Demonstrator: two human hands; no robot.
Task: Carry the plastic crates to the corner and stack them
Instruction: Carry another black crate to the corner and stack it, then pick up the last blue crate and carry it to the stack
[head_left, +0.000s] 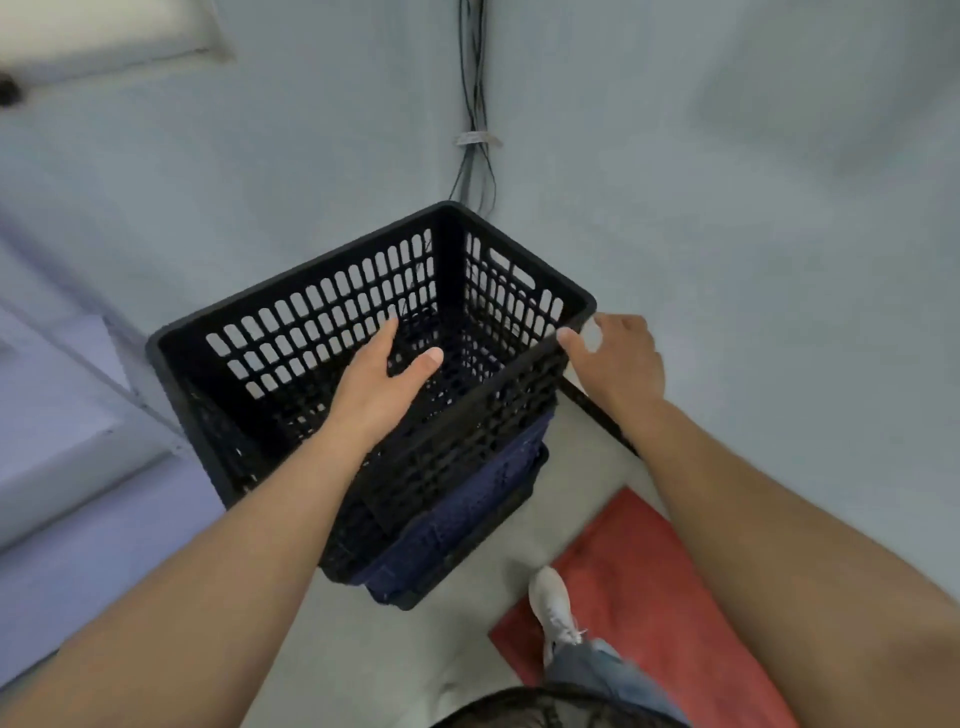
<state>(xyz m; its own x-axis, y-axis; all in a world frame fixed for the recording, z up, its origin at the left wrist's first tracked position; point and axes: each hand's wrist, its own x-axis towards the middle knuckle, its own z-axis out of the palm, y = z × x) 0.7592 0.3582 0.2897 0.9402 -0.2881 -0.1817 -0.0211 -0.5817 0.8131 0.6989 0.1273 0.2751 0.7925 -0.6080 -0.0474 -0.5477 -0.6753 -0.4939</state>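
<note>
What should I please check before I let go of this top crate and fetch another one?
1. Black slotted plastic crate on top of the stack: ok.
2. Squared with the dark blue plastic crate beneath: not ok, looks skewed.
3. Stack in the wall corner: ok.
4. Left hand free: ok, open above the inside.
5. Right hand free: cannot tell, at the rim corner.
6. Red floor mat underfoot: cannot tell.

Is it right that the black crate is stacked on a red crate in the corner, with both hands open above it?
Not quite. The head view shows the black crate sitting on a dark blue crate, not a red one. The rest holds: left hand and right hand are open.
</note>
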